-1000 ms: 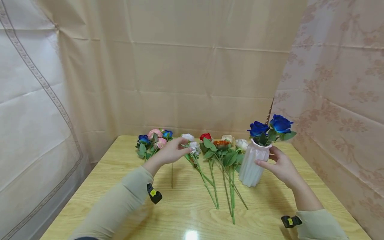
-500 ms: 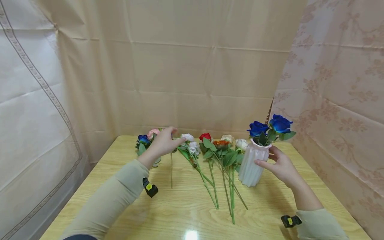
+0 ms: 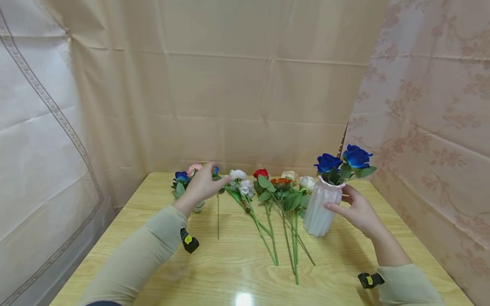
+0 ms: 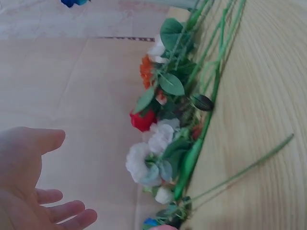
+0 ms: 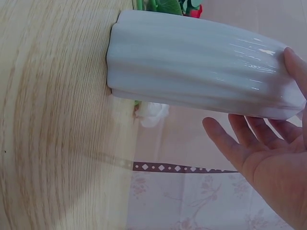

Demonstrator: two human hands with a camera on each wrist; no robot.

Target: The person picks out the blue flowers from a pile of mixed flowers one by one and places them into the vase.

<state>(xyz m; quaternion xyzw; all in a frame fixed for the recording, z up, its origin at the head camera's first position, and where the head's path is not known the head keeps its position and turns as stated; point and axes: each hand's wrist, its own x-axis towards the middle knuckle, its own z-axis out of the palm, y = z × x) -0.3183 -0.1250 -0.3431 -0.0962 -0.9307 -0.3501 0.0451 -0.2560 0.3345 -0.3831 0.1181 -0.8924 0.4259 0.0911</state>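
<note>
My left hand (image 3: 206, 182) hovers with straight fingers over a bunch of pink and blue flowers (image 3: 186, 174) at the table's back left and holds nothing. In the left wrist view the left hand (image 4: 38, 191) is open, apart from the white flowers (image 4: 144, 163) and the red rose (image 4: 142, 120). A white ribbed vase (image 3: 320, 208) with two blue roses (image 3: 342, 160) stands at the right. My right hand (image 3: 350, 207) is beside its neck. In the right wrist view the thumb touches the vase (image 5: 201, 62); the right hand's fingers (image 5: 240, 143) are straight and off it.
Several long-stemmed flowers (image 3: 281, 193) lie side by side on the wooden table (image 3: 229, 276) between the hands, stems pointing toward me. Beige curtains (image 3: 245, 85) close off the back and both sides. A loose thin stem (image 3: 218, 216) lies near my left wrist.
My left hand has moved left and back, from the white flowers to above the pink and blue bunch. The right hand and the vase have stayed put.
</note>
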